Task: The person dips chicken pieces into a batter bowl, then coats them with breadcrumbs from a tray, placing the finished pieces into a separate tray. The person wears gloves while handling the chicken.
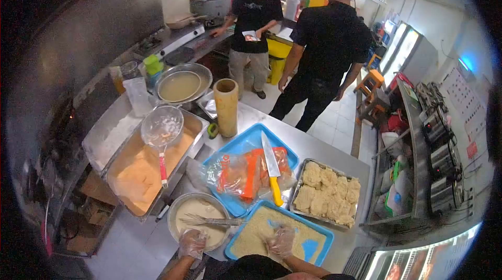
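Note:
My left hand, in a clear plastic glove, is at the near left rim of a bowl of pale batter. Its fingers are curled, and whatever they may hold is hidden. A metal whisk lies across that bowl, its handle reaching toward the blue crumb tray. Down in the breadcrumbs of that tray rests my right hand, also gloved, fingers stretched out over the crumbs. Blue tray bottom shows through beside it. A metal tray of breaded pieces stands just to the right.
Behind are a blue tray with plastic packaging and a yellow-handled knife, plus a bamboo-like cylinder. At left, a strainer lies over a pan of orange powder. Two people stand beyond the table.

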Demonstrator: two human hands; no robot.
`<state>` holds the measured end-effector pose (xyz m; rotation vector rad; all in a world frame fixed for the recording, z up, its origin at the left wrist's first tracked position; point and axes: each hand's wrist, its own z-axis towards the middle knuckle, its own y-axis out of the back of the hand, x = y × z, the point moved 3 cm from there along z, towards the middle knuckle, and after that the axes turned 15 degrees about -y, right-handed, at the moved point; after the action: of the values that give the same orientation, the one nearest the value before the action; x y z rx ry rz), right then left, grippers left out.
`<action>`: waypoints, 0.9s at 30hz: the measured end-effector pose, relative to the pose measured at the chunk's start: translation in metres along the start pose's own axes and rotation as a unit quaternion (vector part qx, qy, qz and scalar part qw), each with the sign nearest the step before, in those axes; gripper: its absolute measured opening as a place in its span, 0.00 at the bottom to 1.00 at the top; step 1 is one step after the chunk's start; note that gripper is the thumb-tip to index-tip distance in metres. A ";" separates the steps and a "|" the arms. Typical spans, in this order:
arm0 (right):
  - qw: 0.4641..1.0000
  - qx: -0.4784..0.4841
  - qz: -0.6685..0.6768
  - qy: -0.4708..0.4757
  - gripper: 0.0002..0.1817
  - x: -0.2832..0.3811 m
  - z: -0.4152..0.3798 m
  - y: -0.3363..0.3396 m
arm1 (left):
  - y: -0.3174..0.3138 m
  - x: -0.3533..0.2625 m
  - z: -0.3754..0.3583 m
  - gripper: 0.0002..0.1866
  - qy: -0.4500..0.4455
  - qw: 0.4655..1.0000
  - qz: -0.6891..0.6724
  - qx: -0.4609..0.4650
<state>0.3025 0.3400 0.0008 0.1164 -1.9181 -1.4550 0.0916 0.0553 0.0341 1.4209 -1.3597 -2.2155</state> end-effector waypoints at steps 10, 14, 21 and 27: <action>0.997 -0.035 -0.050 0.056 0.34 -0.005 0.001 0.001 | -0.048 0.070 -0.012 0.15 0.008 0.996 -0.086 0.029; 0.985 -0.111 -0.002 0.132 0.31 -0.001 -0.003 0.003 | 0.017 -0.023 0.010 0.16 -0.062 0.998 -0.002 0.018; 0.971 -0.055 -0.133 0.191 0.38 0.036 -0.026 -0.003 | 0.019 -0.026 0.010 0.13 -0.039 0.999 -0.012 -0.008; 0.980 0.112 -0.111 0.125 0.41 0.055 -0.016 0.010 | 0.016 -0.023 0.011 0.14 -0.042 0.999 0.001 -0.002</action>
<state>0.2741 0.3046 0.0378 0.6076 -1.8966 -1.2877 0.0903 0.0656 0.0627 1.3385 -1.3796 -2.2993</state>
